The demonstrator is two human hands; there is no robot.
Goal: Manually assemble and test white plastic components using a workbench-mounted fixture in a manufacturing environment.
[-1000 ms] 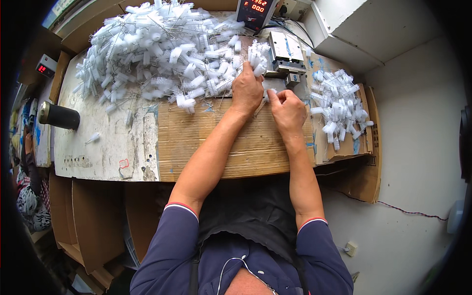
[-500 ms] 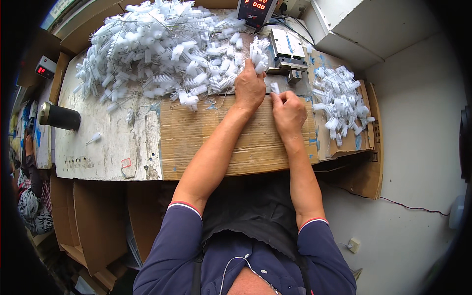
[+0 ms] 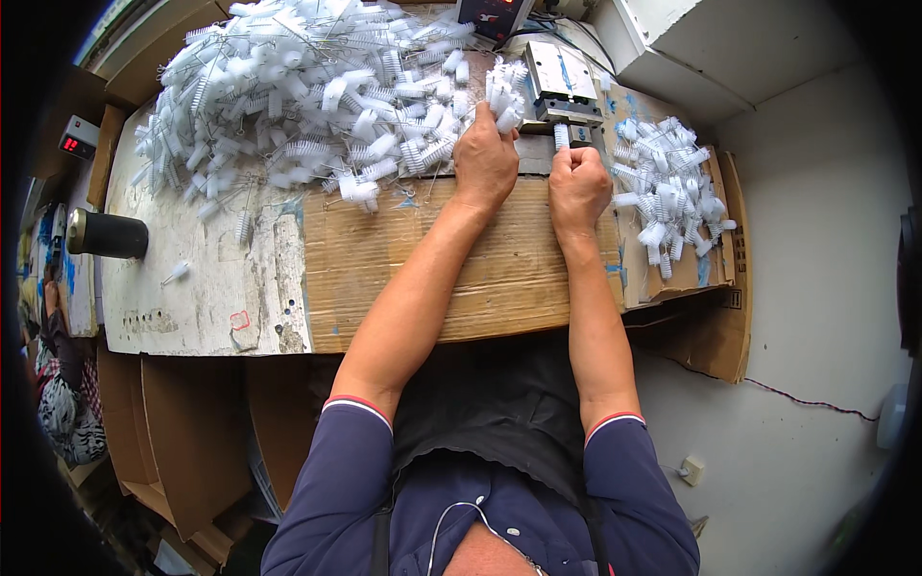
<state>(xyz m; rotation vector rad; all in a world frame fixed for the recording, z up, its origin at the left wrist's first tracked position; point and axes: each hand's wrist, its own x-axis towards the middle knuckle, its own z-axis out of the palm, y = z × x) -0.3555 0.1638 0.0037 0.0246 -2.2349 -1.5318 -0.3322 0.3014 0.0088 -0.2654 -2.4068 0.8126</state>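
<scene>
My left hand (image 3: 486,163) is closed round a bunch of small white bristle brushes (image 3: 505,88), their bristle heads pointing away from me. To its right, my right hand (image 3: 580,192) pinches a single white brush (image 3: 562,137), bristles up, at the front of a small metal fixture (image 3: 562,75). Whether that brush touches the fixture I cannot tell. The wire stems are hidden inside both hands. A large heap of similar brushes (image 3: 279,106) spreads over the back left of the table, and a smaller pile (image 3: 672,192) lies to the right of my right hand.
Cardboard (image 3: 423,274) covers the table's front middle. A black cylinder (image 3: 108,234) and a loose brush (image 3: 177,273) lie at left. Behind the fixture are a dark box with a red display (image 3: 492,17) and cables (image 3: 586,43). Another person's arm (image 3: 53,312) shows far left.
My right hand has moved right and slightly forward with its brush, up to the fixture's front. My left hand stays nearly in place with its bunch. The whole view has shifted slightly.
</scene>
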